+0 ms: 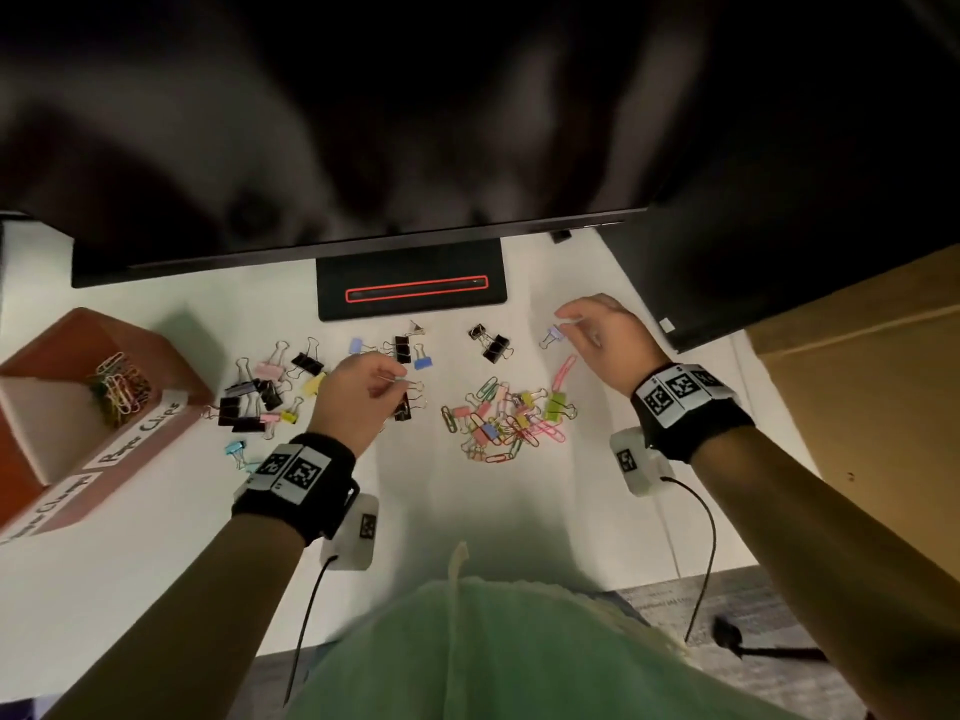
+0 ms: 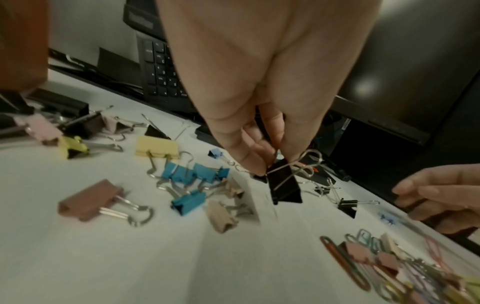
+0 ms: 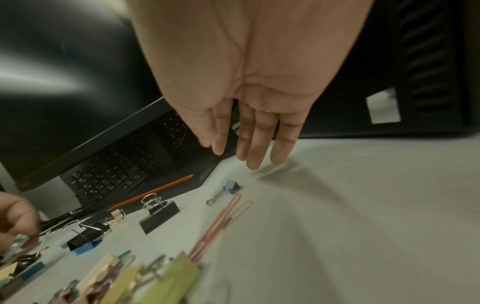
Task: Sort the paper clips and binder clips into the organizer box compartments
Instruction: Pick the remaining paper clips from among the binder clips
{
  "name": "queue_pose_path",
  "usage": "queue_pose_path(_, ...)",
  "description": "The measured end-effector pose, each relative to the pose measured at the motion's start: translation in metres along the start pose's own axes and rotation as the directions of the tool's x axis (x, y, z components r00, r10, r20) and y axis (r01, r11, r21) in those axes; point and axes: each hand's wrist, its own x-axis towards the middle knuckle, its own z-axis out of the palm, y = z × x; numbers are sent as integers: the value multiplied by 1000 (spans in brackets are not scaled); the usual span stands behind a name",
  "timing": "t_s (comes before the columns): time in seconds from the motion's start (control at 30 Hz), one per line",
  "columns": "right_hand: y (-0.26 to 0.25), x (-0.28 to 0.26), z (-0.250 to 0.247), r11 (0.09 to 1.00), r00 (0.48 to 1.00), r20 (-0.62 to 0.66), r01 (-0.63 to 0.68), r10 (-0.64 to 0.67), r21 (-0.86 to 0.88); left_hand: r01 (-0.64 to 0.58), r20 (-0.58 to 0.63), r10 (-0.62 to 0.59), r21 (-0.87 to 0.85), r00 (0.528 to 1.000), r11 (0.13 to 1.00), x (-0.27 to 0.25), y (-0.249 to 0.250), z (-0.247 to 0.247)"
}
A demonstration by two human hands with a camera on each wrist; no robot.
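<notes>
My left hand (image 1: 395, 383) (image 2: 270, 162) pinches the wire handle of a black binder clip (image 2: 284, 186) (image 1: 402, 410), which hangs just above the white desk. My right hand (image 1: 566, 324) (image 3: 246, 157) hovers with straight fingers and holds nothing, just over a small pale blue binder clip (image 1: 553, 335) (image 3: 232, 187). A long pink paper clip (image 1: 563, 368) (image 3: 221, 222) lies nearby. A mixed pile of paper clips and binder clips (image 1: 504, 420) sits between my hands. Several binder clips (image 1: 270, 392) lie to the left. The reddish organizer box (image 1: 171, 356) at far left holds paper clips (image 1: 119, 389) in one compartment.
A black monitor stand base (image 1: 415, 296) with a red outline sits behind the clips, under a dark monitor (image 1: 363, 148). A keyboard (image 2: 161, 72) lies beyond it. A cardboard box (image 1: 883, 407) stands at the right. Wrist cables (image 1: 701, 553) trail over the desk's near edge.
</notes>
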Motion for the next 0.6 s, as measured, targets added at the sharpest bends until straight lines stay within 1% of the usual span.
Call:
queue_pose_path(0.07, 9, -6, -1, 997, 999, -23, 47, -49, -62, -44, 9, 43, 92, 999, 995, 1, -5, -1)
queue_pose_path(0.1, 14, -9, 0, 992, 995, -10, 93, -94, -85, -94, 16, 92, 150, 996, 984, -1, -6, -1)
queue_pose_path(0.13, 19, -11, 2, 984, 989, 18, 147, -146, -103, -159, 17, 159, 200, 987, 967, -4, -7, 0)
queue_pose_path(0.2, 25, -15, 6, 961, 970, 107, 234, -219, -151, -283, 35, 283, 239, 958, 929, -12, -4, 4)
queue_pose_path(0.23, 25, -15, 8, 949, 962, 152, 254, -228, -184, -327, 77, 317, 236, 945, 915, -17, -1, 6)
queue_pose_path(0.27, 24, -15, 10, 940, 956, 186, 264, -225, -218, -362, 143, 336, 238, 931, 901, -21, 2, 10)
queue_pose_path(0.33, 23, -13, 14, 933, 953, 216, 265, -215, -242, -421, 282, 344, 287, 896, 861, -26, 4, 20)
queue_pose_path(0.37, 22, -12, 16, 938, 955, 218, 253, -202, -237, -434, 329, 331, 317, 884, 843, -27, 3, 26)
queue_pose_path(0.4, 22, -11, 17, 945, 959, 217, 234, -185, -230, -436, 352, 318, 338, 880, 834, -25, 2, 32)
queue_pose_path(0.6, 19, -7, 15, 971, 964, 262, 95, -35, -222, -347, 319, 232, 370, 919, 862, -12, 1, 48)
